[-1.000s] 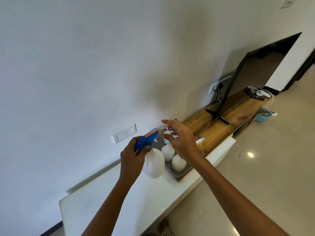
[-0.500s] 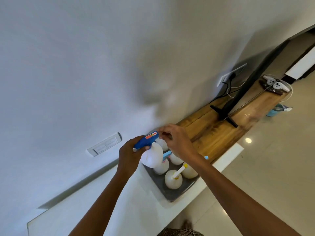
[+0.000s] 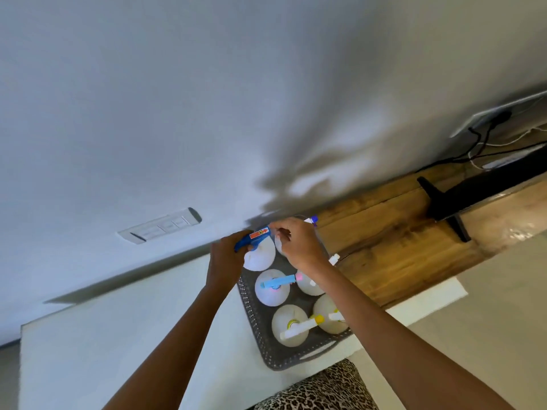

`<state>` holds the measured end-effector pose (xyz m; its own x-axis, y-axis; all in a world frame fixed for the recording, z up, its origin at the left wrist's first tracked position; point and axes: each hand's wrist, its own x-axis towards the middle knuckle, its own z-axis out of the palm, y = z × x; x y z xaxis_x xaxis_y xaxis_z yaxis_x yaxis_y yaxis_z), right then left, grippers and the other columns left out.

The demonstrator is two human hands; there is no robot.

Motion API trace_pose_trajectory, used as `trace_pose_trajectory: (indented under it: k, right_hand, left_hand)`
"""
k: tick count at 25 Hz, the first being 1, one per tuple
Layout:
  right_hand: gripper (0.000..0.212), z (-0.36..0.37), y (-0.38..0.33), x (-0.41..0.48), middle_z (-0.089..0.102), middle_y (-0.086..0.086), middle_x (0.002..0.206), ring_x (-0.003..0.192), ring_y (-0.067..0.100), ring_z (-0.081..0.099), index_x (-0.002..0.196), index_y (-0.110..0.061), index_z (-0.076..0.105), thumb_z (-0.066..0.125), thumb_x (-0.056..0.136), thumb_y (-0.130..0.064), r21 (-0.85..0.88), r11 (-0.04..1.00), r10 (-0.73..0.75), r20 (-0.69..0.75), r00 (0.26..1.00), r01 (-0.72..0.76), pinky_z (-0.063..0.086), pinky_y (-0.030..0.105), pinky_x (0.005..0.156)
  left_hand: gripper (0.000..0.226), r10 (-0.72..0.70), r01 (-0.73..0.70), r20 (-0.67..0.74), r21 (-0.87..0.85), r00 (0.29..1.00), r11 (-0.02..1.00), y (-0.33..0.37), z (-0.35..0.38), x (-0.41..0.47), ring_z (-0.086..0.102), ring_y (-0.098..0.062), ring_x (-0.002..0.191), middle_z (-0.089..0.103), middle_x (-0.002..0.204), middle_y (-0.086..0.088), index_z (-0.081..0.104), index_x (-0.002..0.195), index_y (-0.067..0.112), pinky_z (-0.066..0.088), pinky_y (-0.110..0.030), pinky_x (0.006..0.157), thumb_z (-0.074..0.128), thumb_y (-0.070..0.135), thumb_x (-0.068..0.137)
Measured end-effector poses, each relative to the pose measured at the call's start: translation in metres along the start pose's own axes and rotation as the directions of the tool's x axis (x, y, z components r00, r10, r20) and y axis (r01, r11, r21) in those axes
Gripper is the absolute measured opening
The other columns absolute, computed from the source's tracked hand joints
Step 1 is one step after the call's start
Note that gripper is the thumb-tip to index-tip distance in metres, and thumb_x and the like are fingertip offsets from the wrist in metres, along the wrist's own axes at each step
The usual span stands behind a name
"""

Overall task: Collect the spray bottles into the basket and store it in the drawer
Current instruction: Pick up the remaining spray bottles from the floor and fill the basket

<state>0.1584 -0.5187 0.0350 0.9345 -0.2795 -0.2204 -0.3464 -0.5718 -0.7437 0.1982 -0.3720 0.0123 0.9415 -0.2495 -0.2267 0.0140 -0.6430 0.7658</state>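
A grey perforated basket [image 3: 258, 329] sits on the white counter [image 3: 124, 329] and holds several white round spray bottles. My left hand [image 3: 226, 257] grips the blue trigger head of a white spray bottle [image 3: 260, 255], which hangs over the basket's far left corner. My right hand [image 3: 299, 247] is beside it, fingers pinched at the nozzle end of that blue head and over a bottle at the basket's far end. A bottle with a light blue head [image 3: 272, 287] and one with a yellow-tipped head [image 3: 291, 325] stand in the basket.
A wooden shelf top [image 3: 393, 241] runs right of the basket, with a black TV stand foot [image 3: 444, 202] on it. A wall switch plate [image 3: 165, 226] and a socket with cables [image 3: 485, 122] are on the white wall. Leopard-print fabric [image 3: 319, 389] shows at the bottom.
My left hand has carried the blue-headed bottle rightwards and down over the basket's far corner. My right hand has closed in on its nozzle. The view has tilted downward.
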Motion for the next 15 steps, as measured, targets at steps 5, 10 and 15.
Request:
trace_pose_trajectory:
  k: [5, 10, 15]
  right_hand:
    - [0.027, 0.011, 0.032, 0.022, 0.067, 0.013, 0.114, 0.105, 0.023, 0.061, 0.113, -0.008, 0.064, 0.049, 0.091, -0.001, -0.032, 0.999, 0.031, 0.115, 0.993, -0.027, 0.042, 0.016, 0.081]
    - [0.028, 0.019, 0.045, 0.027, 0.064, 0.012, 0.120, 0.109, 0.023, 0.059, 0.117, -0.008, 0.061, 0.052, 0.091, -0.002, -0.010, 0.998, 0.058, 0.148, 0.987, -0.057, 0.044, 0.017, 0.085]
    - [0.029, 0.029, 0.056, 0.029, 0.064, 0.016, 0.120, 0.109, 0.027, 0.060, 0.117, -0.006, 0.061, 0.054, 0.089, -0.001, -0.017, 0.998, 0.054, 0.144, 0.988, -0.053, 0.048, 0.029, 0.093]
  left_hand:
    - [0.029, -0.062, 0.063, -0.051, 0.017, 0.997, 0.998, -0.012, 0.028, 0.012, 0.060, -0.020, 0.089, 0.070, 0.106, -0.017, 0.066, 0.111, 0.007, 0.038, -0.009, 0.070, 0.059, 0.001, 0.083]
    - [0.031, -0.148, 0.151, -0.060, 0.042, 0.987, 0.988, -0.016, 0.043, 0.013, 0.060, -0.030, 0.103, 0.066, 0.116, -0.017, 0.063, 0.116, 0.006, 0.042, -0.026, 0.089, 0.058, 0.005, 0.086]
    - [0.031, -0.167, 0.173, -0.066, 0.082, 0.984, 0.982, -0.024, 0.053, 0.013, 0.060, -0.028, 0.101, 0.066, 0.116, -0.016, 0.062, 0.118, 0.008, 0.031, -0.008, 0.073, 0.057, 0.008, 0.087]
